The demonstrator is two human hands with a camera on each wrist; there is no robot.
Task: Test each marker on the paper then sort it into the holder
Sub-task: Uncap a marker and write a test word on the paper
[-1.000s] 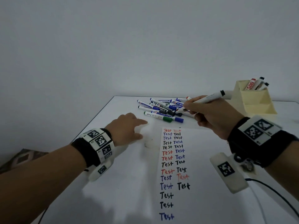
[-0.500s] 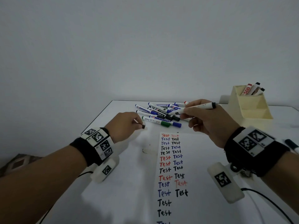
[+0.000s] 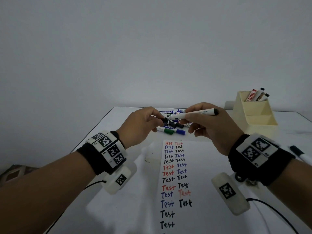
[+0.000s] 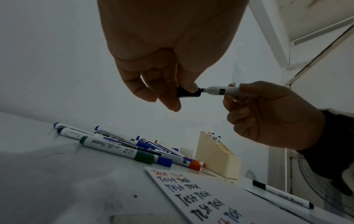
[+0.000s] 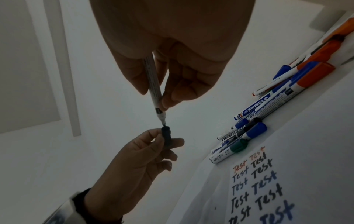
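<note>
Recapping black marker (image 4: 226, 91) after test.
Left hand (image 3: 140, 124) pinches cap (image 4: 188, 92) at nib; right hand (image 3: 211, 125) grips barrel; next: push on, then holder (image 3: 256, 114).

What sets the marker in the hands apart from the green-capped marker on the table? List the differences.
The held marker is up in the air, gripped by the right hand; the green-capped marker lies on the table.
The held marker's black cap is barely off its tip, pinched by the left hand; the green-capped marker is closed.
Both have white barrels.
</note>
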